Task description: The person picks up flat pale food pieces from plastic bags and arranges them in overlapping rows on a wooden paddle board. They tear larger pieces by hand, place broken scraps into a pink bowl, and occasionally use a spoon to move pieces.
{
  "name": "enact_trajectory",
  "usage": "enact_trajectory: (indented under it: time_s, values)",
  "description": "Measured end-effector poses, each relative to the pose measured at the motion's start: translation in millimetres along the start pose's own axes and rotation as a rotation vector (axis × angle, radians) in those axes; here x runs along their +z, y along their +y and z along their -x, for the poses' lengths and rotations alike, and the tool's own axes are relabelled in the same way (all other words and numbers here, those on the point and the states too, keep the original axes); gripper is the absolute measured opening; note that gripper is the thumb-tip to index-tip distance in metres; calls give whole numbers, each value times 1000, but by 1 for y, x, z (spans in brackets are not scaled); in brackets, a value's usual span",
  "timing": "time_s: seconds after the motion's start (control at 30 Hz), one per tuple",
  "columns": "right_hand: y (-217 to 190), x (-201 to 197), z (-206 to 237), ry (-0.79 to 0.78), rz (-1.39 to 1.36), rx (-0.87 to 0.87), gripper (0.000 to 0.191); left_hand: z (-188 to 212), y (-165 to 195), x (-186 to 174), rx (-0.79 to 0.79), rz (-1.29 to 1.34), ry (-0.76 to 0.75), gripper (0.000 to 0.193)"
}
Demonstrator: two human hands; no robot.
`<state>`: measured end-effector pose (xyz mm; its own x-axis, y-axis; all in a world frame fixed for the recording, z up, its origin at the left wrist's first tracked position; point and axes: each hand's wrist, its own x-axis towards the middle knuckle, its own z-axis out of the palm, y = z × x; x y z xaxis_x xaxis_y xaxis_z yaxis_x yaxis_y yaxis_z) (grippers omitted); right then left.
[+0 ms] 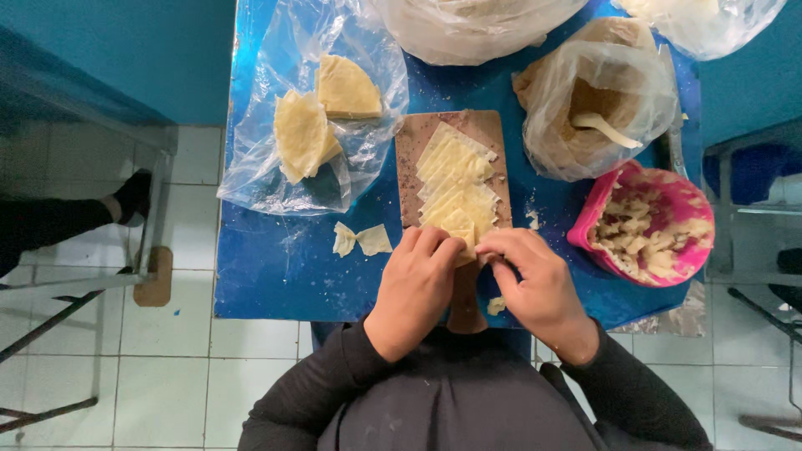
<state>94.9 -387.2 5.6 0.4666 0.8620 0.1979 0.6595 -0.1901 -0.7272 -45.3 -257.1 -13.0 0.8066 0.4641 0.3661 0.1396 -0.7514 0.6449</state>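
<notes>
Near edge, brown wooden board (447, 159) | our left hand (415, 288) and right hand (535, 284) pinch shut on pale yellow dough wrapper (464, 240) | stack runs lengthwise away, just beyond fingertips.

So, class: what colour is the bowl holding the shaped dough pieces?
Pink bowl, seen in the head view, the only one.

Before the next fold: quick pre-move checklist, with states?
1. Both hands on one piece: left hand and right hand meet on a dough piece at the board's near end. Ok.
2. Cut pieces in stock on the wooden board. Ok.
3. Pink bowl has room: nearly full. Not ok.
4. Spoon reachable in the filling bag. Ok.
5. Fold sealed: hidden by fingers. Cannot tell.
</notes>
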Motion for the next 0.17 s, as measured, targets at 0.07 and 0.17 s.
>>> enact_trajectory:
  time_s: [0.07,0.17]
  values:
    - [3,-5,-5,-38,276,-220,30,-2,-1,-2,-1,-4,-29,27]
    - [6,-8,-8,-95,435,-270,37,-4,-5,-9,-1,67,-77,27]
